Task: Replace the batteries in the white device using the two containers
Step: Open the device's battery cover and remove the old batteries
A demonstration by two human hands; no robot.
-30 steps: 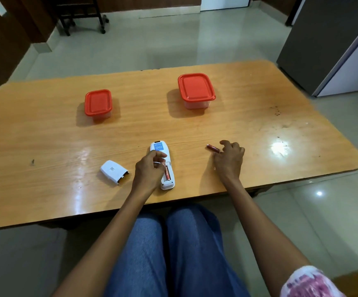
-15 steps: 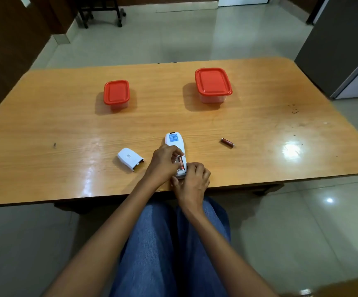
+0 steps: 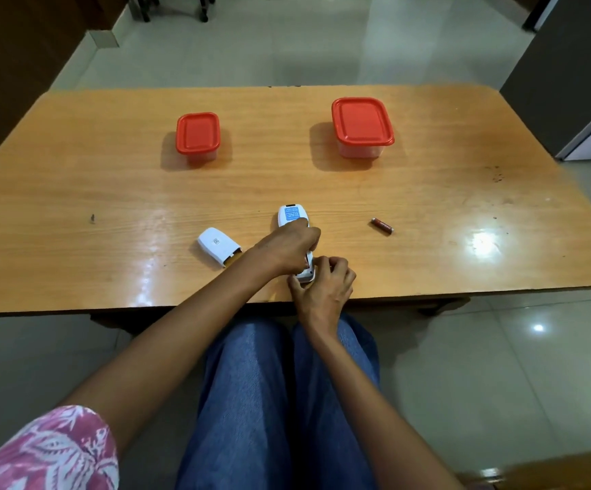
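The white device [image 3: 290, 216] lies face down near the table's front edge, a blue label showing at its far end. My left hand [image 3: 287, 251] covers its middle and grips it. My right hand [image 3: 326, 282] pinches its near end, fingers at the open battery bay, whose contents are hidden. The device's white battery cover [image 3: 218, 246] lies loose to the left. A reddish-brown battery [image 3: 381, 226] rests on the table to the right. Two clear containers with red lids stand farther back: a small one [image 3: 198, 133] on the left, a larger one [image 3: 362, 124] on the right, both closed.
The wooden table [image 3: 74, 192] has rounded corners and a glossy top with a light glare at the right. A grey cabinet [image 3: 570, 76] stands past its right end. My legs in blue jeans are under the front edge.
My right hand left the loose battery on the table and came to the device's near end. My left hand slid further over the device, hiding the battery that showed in the bay.
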